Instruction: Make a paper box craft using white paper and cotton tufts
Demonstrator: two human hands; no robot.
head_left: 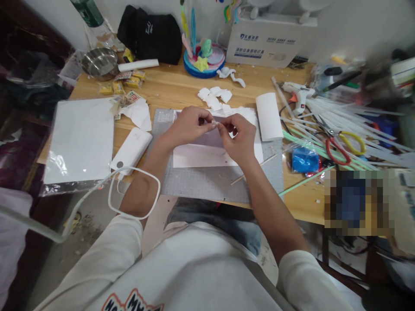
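Fingertips of my left hand (190, 126) and my right hand (240, 137) meet in a pinch over the middle of the mat. Between them is a small white piece (215, 123), too small to tell its material. Below my hands lies a folded white paper (197, 157) with a raised edge, partly hidden by them. It rests on a grey cutting mat (207, 186). Torn white scraps (213, 100) are spread just beyond my hands. A thin wooden stick (239, 177) lies under my right wrist. To the right, a curled white sheet (269, 116) lies on the mat's edge.
Left are a white power bank (132, 149) with a looping cable and a bagged white sheet stack (79, 140). A steel bowl (100, 62), black pouch (151, 36) and blue-based clay model (205, 65) stand behind. Right are a glue gun (298, 96), glue sticks (343, 116) and scissors (339, 151).
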